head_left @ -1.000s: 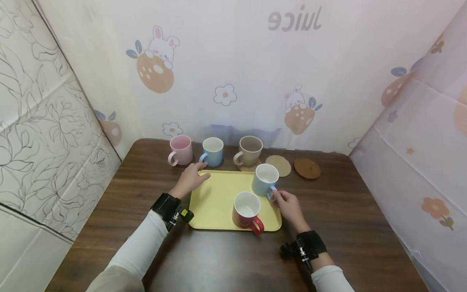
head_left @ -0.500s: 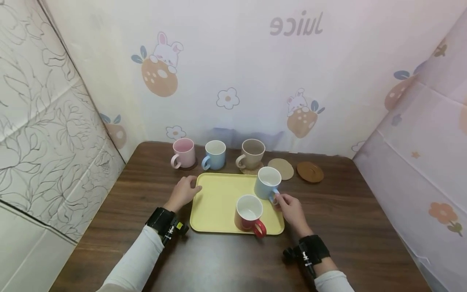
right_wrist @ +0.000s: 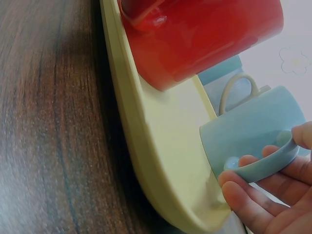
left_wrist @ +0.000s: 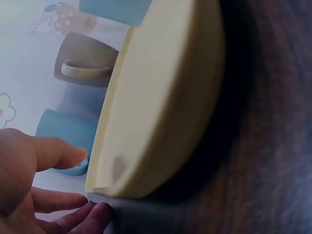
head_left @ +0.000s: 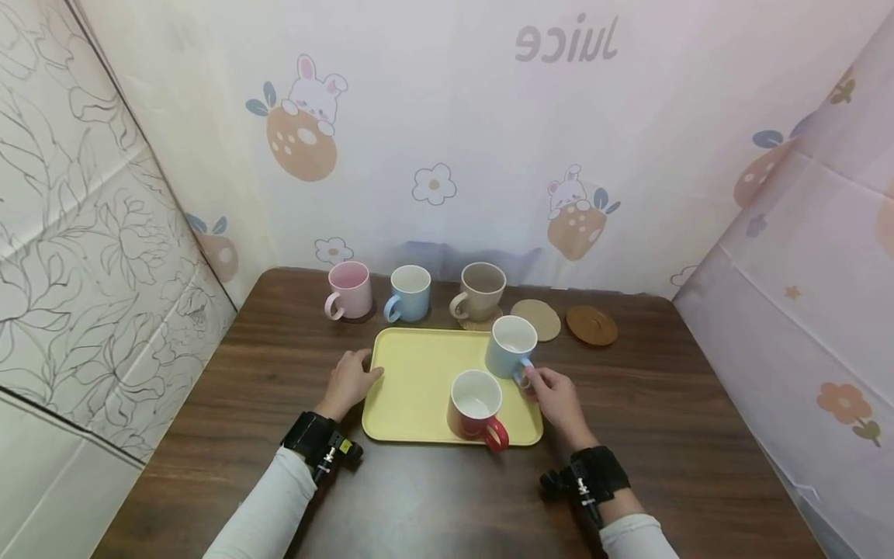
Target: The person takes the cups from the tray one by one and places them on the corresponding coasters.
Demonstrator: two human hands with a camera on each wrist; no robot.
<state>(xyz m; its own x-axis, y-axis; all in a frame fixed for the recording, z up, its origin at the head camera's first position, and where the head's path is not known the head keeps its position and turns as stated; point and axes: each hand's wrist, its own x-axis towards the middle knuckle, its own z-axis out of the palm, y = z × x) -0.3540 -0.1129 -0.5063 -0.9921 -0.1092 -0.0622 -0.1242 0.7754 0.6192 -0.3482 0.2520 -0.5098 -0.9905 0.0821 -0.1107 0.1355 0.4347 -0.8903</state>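
Pale blue mug sits on yellow tray, far right corner; right hand w/ fingers curled round its handle. Left hand rests at tray's left edge, fingers relaxed, holding nothing. Red mug just beside.

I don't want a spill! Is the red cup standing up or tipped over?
Standing up. The red cup sits on the yellow tray with its open mouth facing up, white inside showing. No drink shows inside it.
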